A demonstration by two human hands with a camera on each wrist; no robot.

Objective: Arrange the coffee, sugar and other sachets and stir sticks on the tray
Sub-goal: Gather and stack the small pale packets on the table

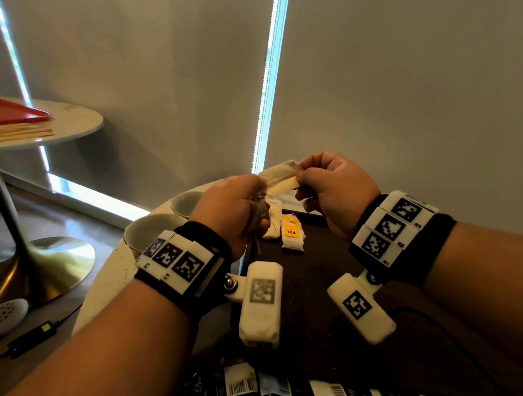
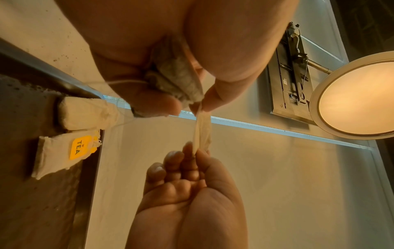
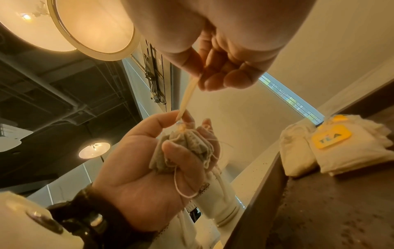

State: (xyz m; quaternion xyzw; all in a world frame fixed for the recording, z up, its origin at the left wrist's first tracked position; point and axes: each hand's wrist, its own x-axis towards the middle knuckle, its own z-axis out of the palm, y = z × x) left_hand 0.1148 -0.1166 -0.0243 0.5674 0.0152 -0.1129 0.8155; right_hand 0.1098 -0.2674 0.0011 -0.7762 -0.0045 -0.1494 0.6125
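Both hands hover above the dark tray [image 1: 320,273]. My left hand [image 1: 233,211] grips a bunch of grey tea bags [image 1: 259,211] with loose strings, and its thumb and forefinger pinch one end of a cream sachet [image 1: 282,176]. My right hand [image 1: 330,190] pinches the sachet's other end. In the right wrist view the sachet [image 3: 187,97] stretches between the right hand [image 3: 213,74] and the left hand [image 3: 149,160], which holds the tea bags [image 3: 185,148]. White tea sachets with a yellow TEA tag [image 1: 291,234] lie at the tray's far edge.
Two white cups [image 1: 152,232] stand on the round table left of the tray. Black barcoded sachets [image 1: 250,385] lie at the near edge. A side table at far left carries a red tray [image 1: 10,113] and wooden stir sticks [image 1: 14,131]. A cable and adapter lie on the floor.
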